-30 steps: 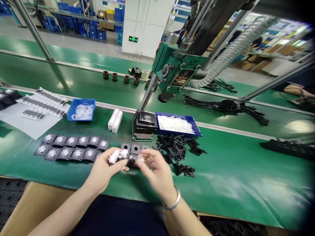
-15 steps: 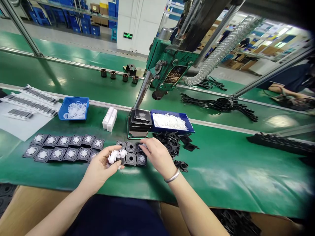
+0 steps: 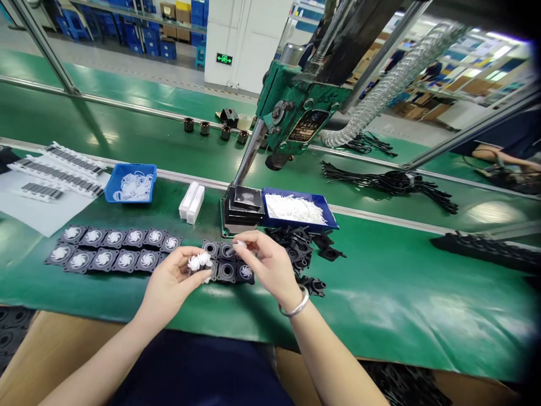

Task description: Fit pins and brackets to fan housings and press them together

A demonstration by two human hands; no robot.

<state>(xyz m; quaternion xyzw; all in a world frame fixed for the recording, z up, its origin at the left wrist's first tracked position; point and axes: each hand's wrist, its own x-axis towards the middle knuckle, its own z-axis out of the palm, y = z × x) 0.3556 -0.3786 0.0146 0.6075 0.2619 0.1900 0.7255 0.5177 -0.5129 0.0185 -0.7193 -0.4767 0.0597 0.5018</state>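
Note:
My left hand [image 3: 173, 279] is closed around several white impellers [image 3: 200, 260] with curved vanes, bunched between thumb and fingers. In a pinch, my right hand [image 3: 273, 270] holds one white impeller [image 3: 240, 244] with a dark grey cylindrical body, tilted over the back row of a small block of black square pump housings [image 3: 227, 272]. Some of these show round open bores; the front right one has a white impeller seated in it. Left of my hands lie two long rows of similar housings [image 3: 127, 260], each with a white impeller on top. My left fingers hide part of the nearer block.
Behind my hands stands a green press [image 3: 291, 113] on a dark base [image 3: 245, 206]. Around it are a blue tray [image 3: 333, 219] of white sticks, loose black parts [image 3: 291, 239], white blocks [image 3: 191, 203] and a blue bin [image 3: 110, 194] of white rings. Black cables [image 3: 380, 179] lie behind.
My right hand has moved slightly left, from the back right housing to the middle back one, and the impeller in its fingers now shows. The camera view has shifted a little.

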